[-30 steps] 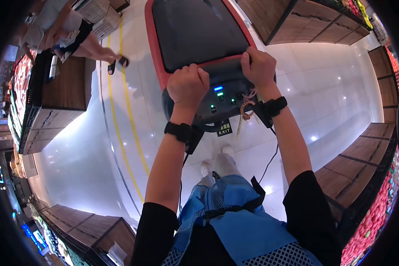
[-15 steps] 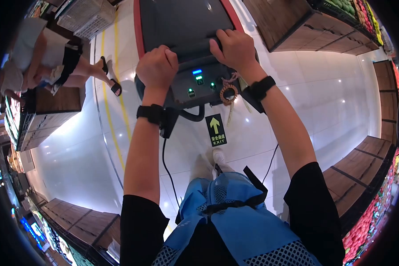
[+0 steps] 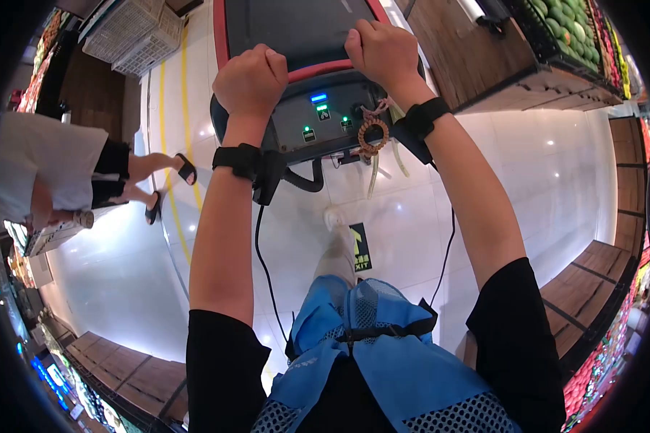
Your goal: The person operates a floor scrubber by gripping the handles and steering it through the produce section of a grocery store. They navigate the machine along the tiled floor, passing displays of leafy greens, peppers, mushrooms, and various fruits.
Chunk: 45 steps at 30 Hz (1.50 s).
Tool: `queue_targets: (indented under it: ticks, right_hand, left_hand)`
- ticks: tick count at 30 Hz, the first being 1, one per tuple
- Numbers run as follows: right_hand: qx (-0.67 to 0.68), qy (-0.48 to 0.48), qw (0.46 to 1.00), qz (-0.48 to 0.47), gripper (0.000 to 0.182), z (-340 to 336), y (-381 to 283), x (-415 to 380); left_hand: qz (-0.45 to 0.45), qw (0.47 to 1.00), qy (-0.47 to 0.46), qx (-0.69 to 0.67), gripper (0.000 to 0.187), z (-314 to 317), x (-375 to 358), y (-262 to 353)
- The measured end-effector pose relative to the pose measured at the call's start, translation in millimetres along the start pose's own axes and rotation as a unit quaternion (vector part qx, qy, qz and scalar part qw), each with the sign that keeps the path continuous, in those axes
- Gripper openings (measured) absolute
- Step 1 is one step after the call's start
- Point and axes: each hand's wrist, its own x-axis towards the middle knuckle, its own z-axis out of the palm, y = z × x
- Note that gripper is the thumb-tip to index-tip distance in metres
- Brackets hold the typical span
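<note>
A floor scrubber point(image 3: 296, 29) with a dark top and red sides stands in front of me. My left hand point(image 3: 251, 83) is closed on the left part of its handle, and my right hand point(image 3: 385, 59) grips the right part. The fists cover most of the handle. Below them, the control panel point(image 3: 325, 119) shows blue and green lights. A brown coiled ring point(image 3: 373, 137) hangs on the panel's right side, near my right forearm. A black ribbed hose point(image 3: 307, 180) curves under the panel. Each wrist wears a black band with a device.
To the left a person in a light top point(image 3: 58, 162) and sandals stands beside a display. White plastic crates point(image 3: 141, 36) are stacked at upper left. A wooden produce stand point(image 3: 477, 65) with green fruit is close on the right. An exit sign point(image 3: 360, 245) marks the floor.
The scrubber and I have moved forward; the exit floor sign is now nearer my feet, partly behind my leg. The right-hand stand looks closer. Both hands stay on the handle.
</note>
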Motion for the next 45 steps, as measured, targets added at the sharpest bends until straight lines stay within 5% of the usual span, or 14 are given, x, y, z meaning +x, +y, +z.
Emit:
queue_targets:
  ticks: [23,35,45]
  right_hand:
    - [-0.015,-0.023,1.0,0.014,0.019,295.7,99.9,226.0]
    - [-0.004,-0.046,0.998,0.048,0.019,462.6,159.7,351.4]
    - [-0.027,-0.041,0.997,0.053,0.018,597.1,231.3,458.9]
  left_hand:
    - [0.028,0.999,0.008,-0.029,0.018,238.3,272.4,-163.7]
    - [0.042,0.984,-0.061,-0.161,0.02,354.3,435.5,-254.3]
    - [0.056,0.979,-0.165,-0.103,0.019,469.2,579.2,-313.0]
